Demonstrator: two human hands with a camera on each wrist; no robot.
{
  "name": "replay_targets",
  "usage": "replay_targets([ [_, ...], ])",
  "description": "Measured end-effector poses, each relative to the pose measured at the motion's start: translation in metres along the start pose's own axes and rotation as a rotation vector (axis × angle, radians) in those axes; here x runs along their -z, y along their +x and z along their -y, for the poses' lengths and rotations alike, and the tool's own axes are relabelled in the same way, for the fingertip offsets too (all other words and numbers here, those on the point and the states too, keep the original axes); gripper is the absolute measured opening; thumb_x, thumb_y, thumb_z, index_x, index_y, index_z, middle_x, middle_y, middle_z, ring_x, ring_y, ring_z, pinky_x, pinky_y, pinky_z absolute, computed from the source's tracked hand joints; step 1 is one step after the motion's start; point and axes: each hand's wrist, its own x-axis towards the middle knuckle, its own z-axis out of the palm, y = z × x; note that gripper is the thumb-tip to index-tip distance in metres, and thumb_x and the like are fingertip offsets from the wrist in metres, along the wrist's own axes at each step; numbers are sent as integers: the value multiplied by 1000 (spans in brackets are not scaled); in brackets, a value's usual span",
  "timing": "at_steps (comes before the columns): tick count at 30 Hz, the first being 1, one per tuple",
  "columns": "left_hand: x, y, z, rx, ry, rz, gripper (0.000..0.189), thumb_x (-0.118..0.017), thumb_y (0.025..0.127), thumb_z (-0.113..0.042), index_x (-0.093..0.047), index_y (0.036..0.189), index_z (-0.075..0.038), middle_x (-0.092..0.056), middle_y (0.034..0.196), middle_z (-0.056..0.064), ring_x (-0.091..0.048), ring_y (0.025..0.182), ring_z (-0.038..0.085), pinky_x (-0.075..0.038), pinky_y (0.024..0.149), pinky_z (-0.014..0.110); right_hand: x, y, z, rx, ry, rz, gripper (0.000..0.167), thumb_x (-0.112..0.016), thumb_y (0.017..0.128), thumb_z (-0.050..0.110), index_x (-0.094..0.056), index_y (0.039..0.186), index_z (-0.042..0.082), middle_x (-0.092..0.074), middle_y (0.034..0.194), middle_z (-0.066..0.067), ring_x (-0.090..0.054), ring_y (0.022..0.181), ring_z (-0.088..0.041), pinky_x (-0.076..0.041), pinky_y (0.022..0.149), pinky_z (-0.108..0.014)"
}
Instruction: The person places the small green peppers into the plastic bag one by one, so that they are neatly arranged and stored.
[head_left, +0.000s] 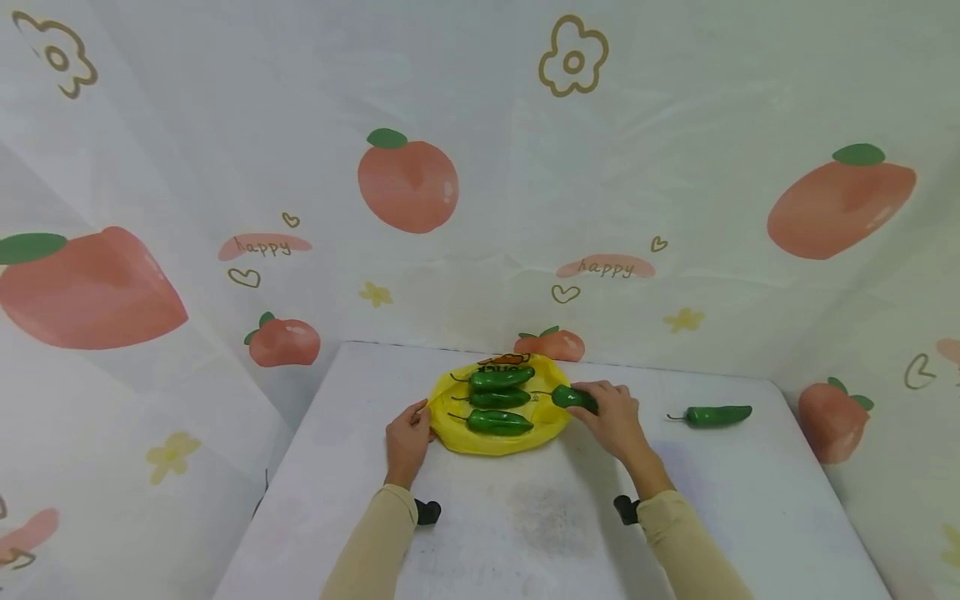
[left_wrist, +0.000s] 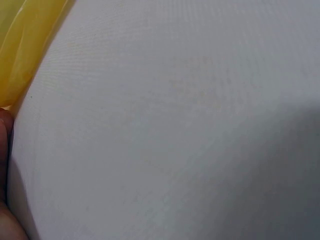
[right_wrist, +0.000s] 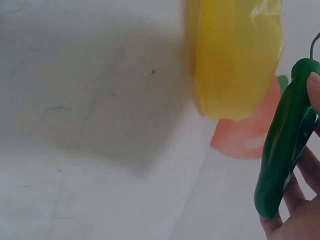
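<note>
A yellow plastic bag (head_left: 487, 445) with dark print at its far side lies spread on the table. Three green peppers (head_left: 498, 422) lie within its outline, stems toward the left. My left hand (head_left: 407, 440) pinches the bag's left edge; only bits of its fingers show in the left wrist view. Another green pepper (right_wrist: 281, 145) is in my right hand (head_left: 617, 422), gripped between thumb and fingers above the bag's right edge. Its stem points left, over the bag. Whether that pepper touches the bag is hard to tell.
One more green pepper (head_left: 717, 416) lies on the white table (head_left: 525, 533), to the right of my right hand. Behind the table and at both sides hangs a white cloth (head_left: 480, 275) printed with fruit, flowers and words.
</note>
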Motion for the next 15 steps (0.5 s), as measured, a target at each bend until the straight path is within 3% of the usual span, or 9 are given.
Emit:
replay_targets([
  [6, 0, 2, 3, 4, -23, -8, 33, -61, 102, -27, -72, 129, -12, -78, 108, 15, -69, 64, 11, -58, 59, 20, -1, 7, 15, 30, -13, 43, 44, -76, 90, 37, -70, 129, 16, -67, 129, -13, -53, 107, -35, -41, 83, -49],
  [15, -1, 0, 2, 2, -22, -26, 32, -60, 101, -26, -73, 128, -13, -79, 105, 14, -69, 62, 12, -58, 59, 21, -3, 17, 34, 149, -58, 64, 43, -77, 89, 37, -71, 127, 19, -67, 123, -8, -56, 103, -33, -46, 83, -50],
])
